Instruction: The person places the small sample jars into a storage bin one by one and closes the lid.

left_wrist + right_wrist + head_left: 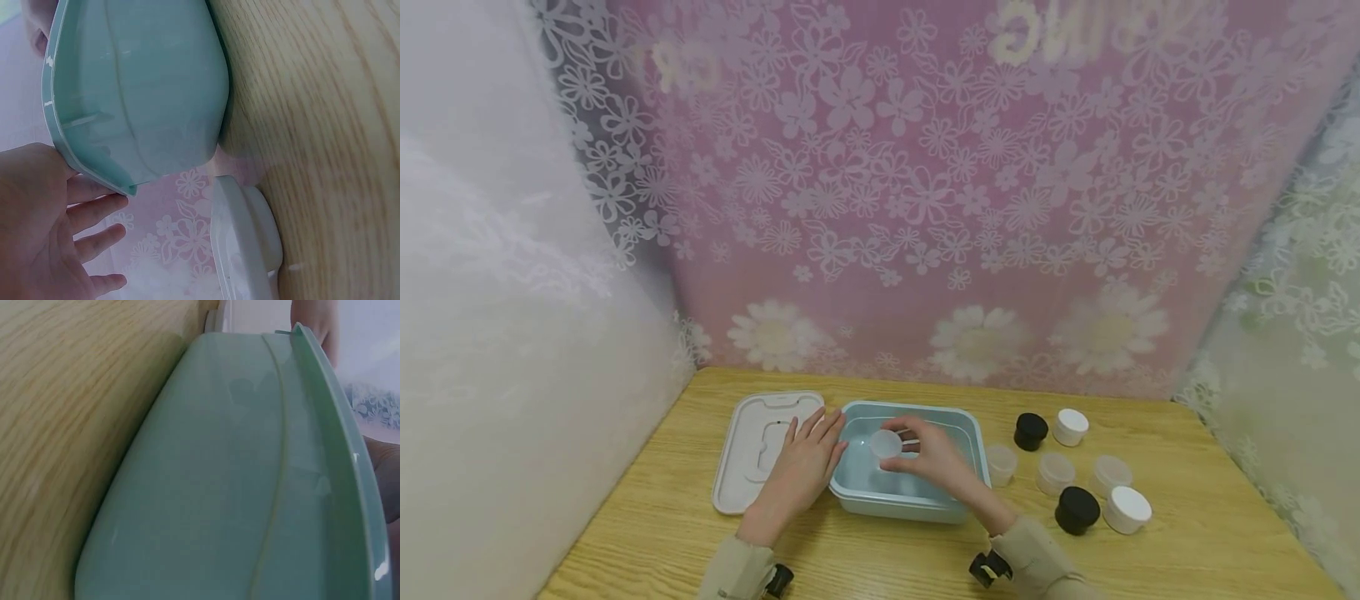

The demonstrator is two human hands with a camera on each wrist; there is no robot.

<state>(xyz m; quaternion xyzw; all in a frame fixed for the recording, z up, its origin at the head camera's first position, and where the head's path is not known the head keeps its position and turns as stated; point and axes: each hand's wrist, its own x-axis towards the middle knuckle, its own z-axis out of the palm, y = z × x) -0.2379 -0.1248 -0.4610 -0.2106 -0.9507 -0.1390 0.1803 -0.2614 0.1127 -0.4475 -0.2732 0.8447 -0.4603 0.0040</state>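
Note:
A light blue rectangular plastic box (902, 505) stands on the wooden table. My left hand (803, 468) rests at the box's left rim with its fingers extended; in the left wrist view those fingers spread just beyond the rim's corner. Inside the box's outline, my right hand (934, 457) pinches a small round translucent jar (884, 445) between thumb and fingers. The right wrist view mostly holds the box's outer wall (200, 469), which hides the jar. A white lid (747, 454) lies left of the box, partly under the left hand in the head view.
Right of the box stand several small round jars: black jars (1032, 431) (1077, 510), white jars (1071, 427) (1127, 509) and translucent jars (1056, 473) (1110, 475) (1002, 465). A pink floral curtain (887, 208) hangs behind the table.

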